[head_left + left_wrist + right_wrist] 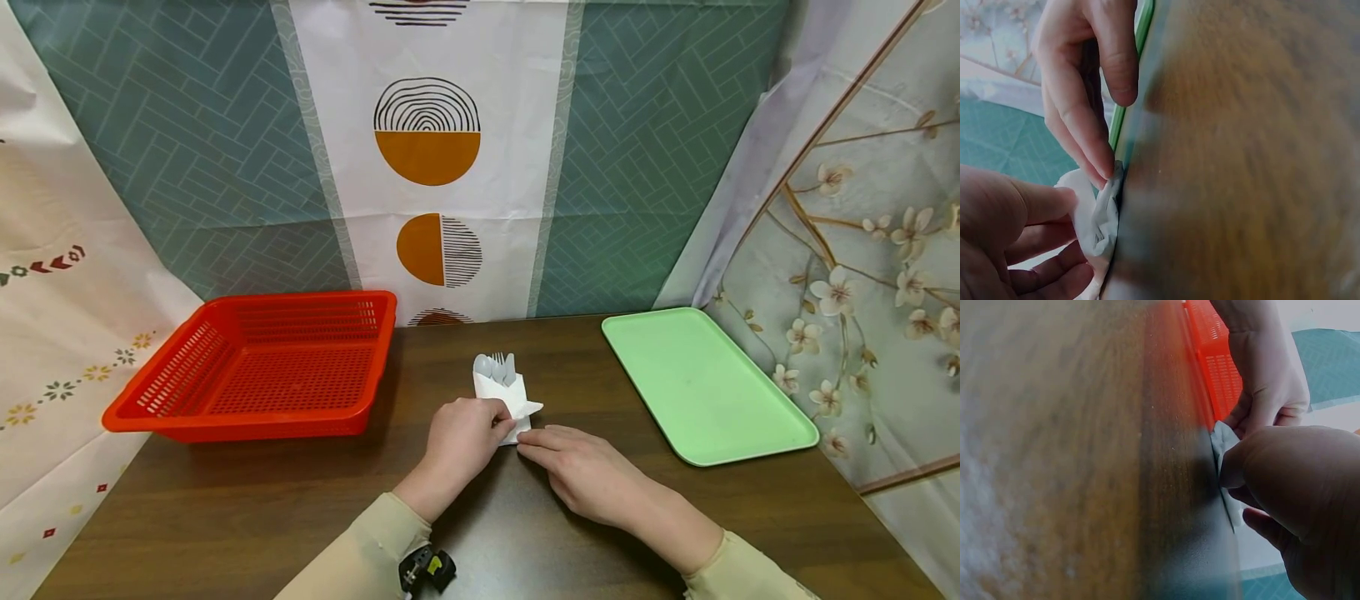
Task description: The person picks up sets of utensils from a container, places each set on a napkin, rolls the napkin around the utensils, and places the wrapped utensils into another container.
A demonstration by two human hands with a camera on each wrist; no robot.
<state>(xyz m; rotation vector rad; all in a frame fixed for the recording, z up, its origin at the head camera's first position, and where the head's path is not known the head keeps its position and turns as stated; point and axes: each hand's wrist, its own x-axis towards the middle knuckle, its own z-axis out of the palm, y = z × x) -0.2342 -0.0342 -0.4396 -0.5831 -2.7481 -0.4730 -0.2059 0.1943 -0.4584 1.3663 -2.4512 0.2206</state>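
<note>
A folded white napkin [501,388] lies on the table in the head view, wrapped round a plastic spoon [482,365], fork [498,367] and knife [510,368]. Their heads stick out of its far end. One folded flap points to the right. My left hand [467,433] pinches the napkin's left part between thumb and curled fingers, as the left wrist view also shows. At the near right corner, the fairly straight fingertips of my right hand [581,467] touch the napkin, the thumb held apart. Both hands partly cover the napkin.
A red perforated plastic basket [255,421] stands at the left on the brown wooden table [247,508]. To the right lies a light green tray [705,383]. Patterned cloths [637,167] hang behind and along the sides.
</note>
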